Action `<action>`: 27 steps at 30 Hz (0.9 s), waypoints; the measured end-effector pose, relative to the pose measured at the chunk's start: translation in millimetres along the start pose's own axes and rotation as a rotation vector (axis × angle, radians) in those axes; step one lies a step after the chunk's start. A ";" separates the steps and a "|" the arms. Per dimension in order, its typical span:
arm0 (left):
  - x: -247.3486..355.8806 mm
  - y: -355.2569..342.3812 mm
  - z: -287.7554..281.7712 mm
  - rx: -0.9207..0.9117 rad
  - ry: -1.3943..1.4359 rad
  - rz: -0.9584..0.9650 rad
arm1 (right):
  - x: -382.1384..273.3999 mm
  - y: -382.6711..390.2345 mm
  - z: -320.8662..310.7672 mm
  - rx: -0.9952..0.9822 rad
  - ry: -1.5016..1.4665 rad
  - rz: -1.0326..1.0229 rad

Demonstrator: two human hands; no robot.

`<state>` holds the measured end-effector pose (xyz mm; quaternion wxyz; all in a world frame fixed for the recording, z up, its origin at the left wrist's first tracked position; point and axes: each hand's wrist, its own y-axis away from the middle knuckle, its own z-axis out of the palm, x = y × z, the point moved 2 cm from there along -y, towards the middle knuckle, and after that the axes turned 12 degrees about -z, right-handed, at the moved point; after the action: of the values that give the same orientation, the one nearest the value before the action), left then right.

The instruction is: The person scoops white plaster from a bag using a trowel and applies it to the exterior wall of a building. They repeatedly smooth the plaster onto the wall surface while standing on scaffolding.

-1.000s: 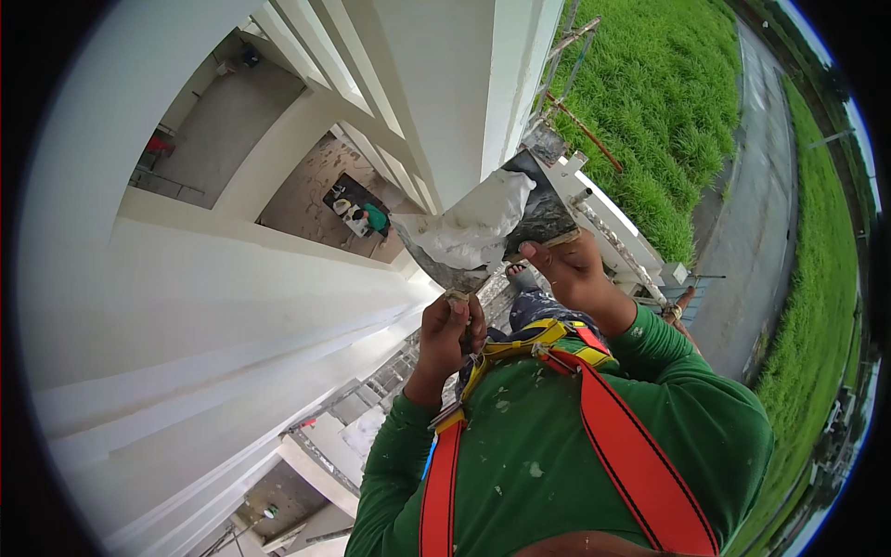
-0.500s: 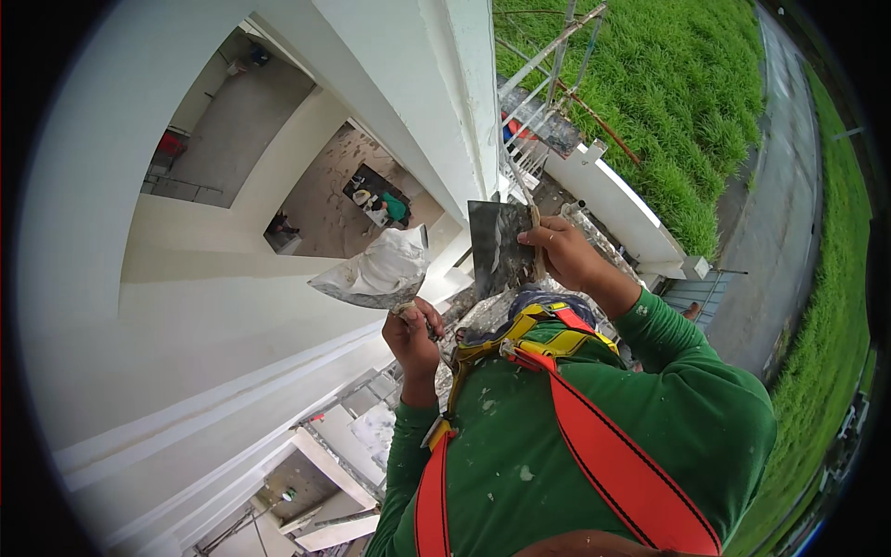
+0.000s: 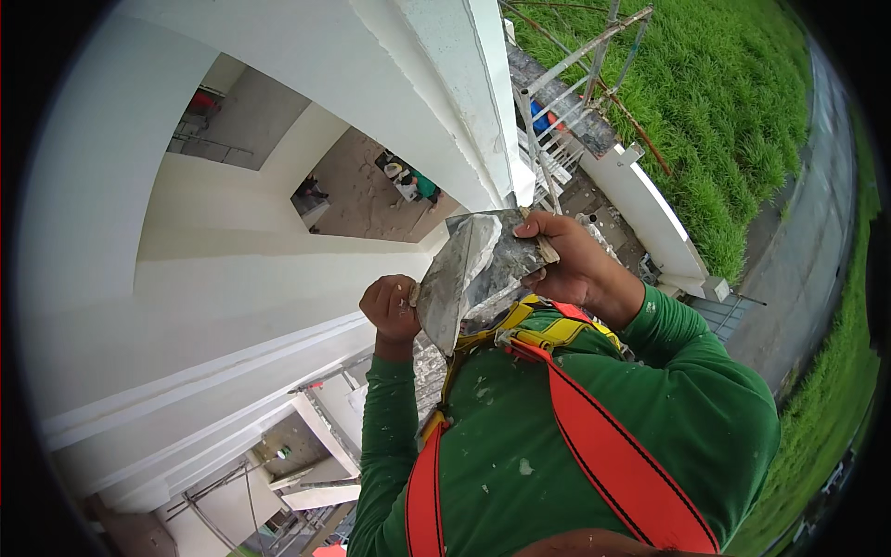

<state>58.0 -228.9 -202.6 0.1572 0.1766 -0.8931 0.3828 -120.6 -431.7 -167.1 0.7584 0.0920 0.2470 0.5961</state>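
My left hand (image 3: 391,307) is closed round the handle of a broad putty knife (image 3: 440,299) whose blade flares out to the right. Between thumb and fingers, my right hand (image 3: 583,263) grips a flat rectangular scraper (image 3: 522,252), smeared grey, with a worn pale edge at the hand. The two blades meet in front of my waist, the putty knife's lying against the scraper's face. White putty (image 3: 480,243) forms a thick ridge along where they touch. Most of the putty knife's handle is hidden by my fingers.
A white wall edge (image 3: 483,111) rises just beyond my hands, with openings to lower floors on the left. Far below, a person in green (image 3: 426,187) is by a dark board. Metal scaffold poles (image 3: 594,51) stand at the upper right. A red and yellow harness (image 3: 603,427) crosses my torso.
The putty knife has turned and moved right onto the scraper. The white putty heaped on its blade now lies as a ridge between both blades. My view has shifted slightly.
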 end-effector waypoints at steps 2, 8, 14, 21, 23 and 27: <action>2.3 -13.8 -10.0 0.089 -0.036 0.066 | -15.0 6.5 28.6 0.056 0.045 -0.011; -1.7 27.2 -1.8 0.232 0.350 -0.479 | -104.2 -15.2 64.0 -0.172 0.197 -0.606; -14.1 68.1 22.9 0.221 0.166 -0.648 | -185.9 24.9 175.9 -0.445 0.333 -1.185; 9.9 66.7 9.9 0.517 0.186 -0.473 | -263.8 143.7 392.3 -0.360 1.568 -2.280; -30.1 105.2 30.4 0.433 0.179 -0.418 | -265.6 164.7 458.9 -0.118 1.810 -2.597; -20.5 100.5 36.9 0.124 0.319 -0.722 | -322.3 181.3 556.2 0.168 2.051 -2.934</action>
<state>27.1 -187.4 -298.4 0.4073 0.4269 -0.7130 0.3788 -60.8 -602.2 475.9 -0.1677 0.5156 -0.4700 0.6965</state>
